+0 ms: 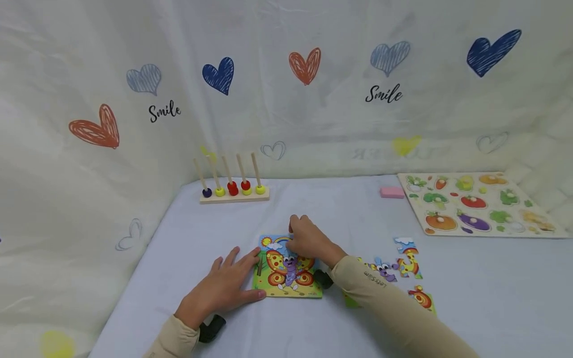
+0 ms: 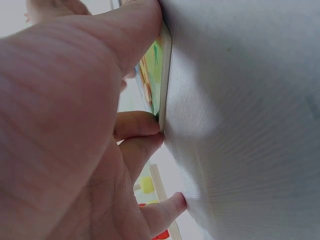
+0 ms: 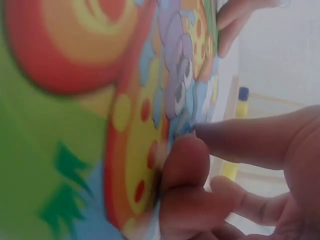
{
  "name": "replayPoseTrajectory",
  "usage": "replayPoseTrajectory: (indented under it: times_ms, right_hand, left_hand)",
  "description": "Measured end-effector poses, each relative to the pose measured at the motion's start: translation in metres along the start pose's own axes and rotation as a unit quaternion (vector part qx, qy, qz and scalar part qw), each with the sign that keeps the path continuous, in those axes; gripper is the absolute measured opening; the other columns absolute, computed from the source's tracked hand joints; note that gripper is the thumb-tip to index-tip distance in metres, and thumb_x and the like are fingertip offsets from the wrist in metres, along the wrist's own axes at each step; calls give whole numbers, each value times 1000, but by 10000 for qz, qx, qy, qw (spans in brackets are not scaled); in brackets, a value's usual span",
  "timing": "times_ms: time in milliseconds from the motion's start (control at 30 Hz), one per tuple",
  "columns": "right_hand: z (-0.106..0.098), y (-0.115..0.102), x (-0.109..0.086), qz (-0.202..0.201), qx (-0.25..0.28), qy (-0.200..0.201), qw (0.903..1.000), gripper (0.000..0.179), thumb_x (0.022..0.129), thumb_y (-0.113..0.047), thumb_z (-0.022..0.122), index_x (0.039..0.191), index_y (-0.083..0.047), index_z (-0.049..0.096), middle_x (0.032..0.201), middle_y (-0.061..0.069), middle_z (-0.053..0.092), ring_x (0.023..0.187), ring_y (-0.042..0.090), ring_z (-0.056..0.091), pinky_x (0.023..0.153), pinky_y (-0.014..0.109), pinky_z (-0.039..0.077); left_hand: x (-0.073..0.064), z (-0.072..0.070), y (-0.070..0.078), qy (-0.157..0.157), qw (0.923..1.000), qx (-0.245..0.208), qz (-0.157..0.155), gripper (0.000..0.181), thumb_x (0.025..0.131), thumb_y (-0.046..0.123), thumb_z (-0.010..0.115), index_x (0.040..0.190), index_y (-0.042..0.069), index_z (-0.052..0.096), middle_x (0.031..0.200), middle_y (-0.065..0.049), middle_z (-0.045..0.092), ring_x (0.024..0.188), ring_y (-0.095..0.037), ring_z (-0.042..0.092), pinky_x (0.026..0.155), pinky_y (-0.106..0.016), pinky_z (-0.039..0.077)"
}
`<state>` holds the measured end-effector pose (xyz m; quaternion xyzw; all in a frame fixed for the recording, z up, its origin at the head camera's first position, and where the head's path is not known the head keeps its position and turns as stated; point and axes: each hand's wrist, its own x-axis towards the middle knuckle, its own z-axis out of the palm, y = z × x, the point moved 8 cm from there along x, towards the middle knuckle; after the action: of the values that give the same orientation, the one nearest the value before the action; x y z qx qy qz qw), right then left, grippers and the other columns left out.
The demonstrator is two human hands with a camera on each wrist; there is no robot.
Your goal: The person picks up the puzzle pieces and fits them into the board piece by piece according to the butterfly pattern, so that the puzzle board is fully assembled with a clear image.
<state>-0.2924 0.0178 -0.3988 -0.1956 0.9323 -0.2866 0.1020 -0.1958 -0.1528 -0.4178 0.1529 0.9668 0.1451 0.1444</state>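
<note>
Mid-table, puzzle [image 1: 290, 278]; left hand [image 1: 226, 286] at its nine o'clock, fingers spread, fingertips touching its edge. Right hand [image 1: 311, 242] at one o'clock, fingers bent over its top; can't tell if gripping. Pieces [image 1: 409, 268] at three, abacus [image 1: 235, 197] at eleven.

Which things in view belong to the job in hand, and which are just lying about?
Part of the job:
butterfly board, with the left hand touching its edge and the right hand over its upper part
loose puzzle pieces, probably

Apparently lying about:
bead rack
pink block
vegetable board
</note>
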Motion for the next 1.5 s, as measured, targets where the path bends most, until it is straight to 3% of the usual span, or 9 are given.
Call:
replayPoseTrajectory:
  times_ms: [100,267,533,800,1100,1300,1500]
  right_hand:
    - [-3,3,-5,-58,249,182,9995,17,94,-6,73,103,0,61,95,11,54,80,23,53,66,34,50]
    - [-10,16,-20,78,1106,317,9933,10,95,-5,67,104,-1,64,101,12,60,78,21,60,68,34,54]
    - [-31,40,-56,62,1792,338,9832,20,103,-11,65,119,0,67,122,15,61,84,20,69,69,34,60]
    - [-58,65,-93,-77,1422,575,9881,23,107,-18,64,125,-3,69,133,14,60,110,29,68,85,42,61]
    - [-85,92,-122,-272,1017,852,9908,21,107,-18,66,121,-5,74,125,12,64,106,27,68,80,39,58]
    - [-100,118,-134,33,836,891,9925,25,108,-23,67,126,-7,75,128,12,63,108,26,64,83,40,56]
    - [-113,139,-144,125,511,1053,9930,24,108,-21,67,124,-6,77,135,21,62,122,42,58,95,60,55]
  left_hand:
    - [1,1,0,-30,10000,-79,-10,92,92,58,80,164,14,43,170,-3,39,159,-45,19,121,-75,18]
    - [2,6,-2,-71,9997,-208,-49,93,91,58,81,164,16,43,171,-2,37,160,-45,17,121,-75,15]
    - [1,6,-2,-32,9998,-167,-100,90,89,57,83,161,17,48,172,-2,35,160,-45,15,121,-77,13]
    - [3,6,-2,-28,9997,-220,-25,91,90,58,83,162,16,47,173,-3,35,160,-46,15,121,-77,13]
    - [0,4,-1,-33,9997,-222,-38,91,89,57,83,162,15,46,172,-5,36,159,-48,16,120,-78,13]
    - [-1,3,0,-59,9997,-250,-36,91,90,57,82,162,15,46,173,-5,34,159,-48,16,120,-78,12]
    - [0,4,0,-61,9997,-244,-1,90,90,57,82,162,15,46,173,-4,34,160,-47,16,120,-78,13]
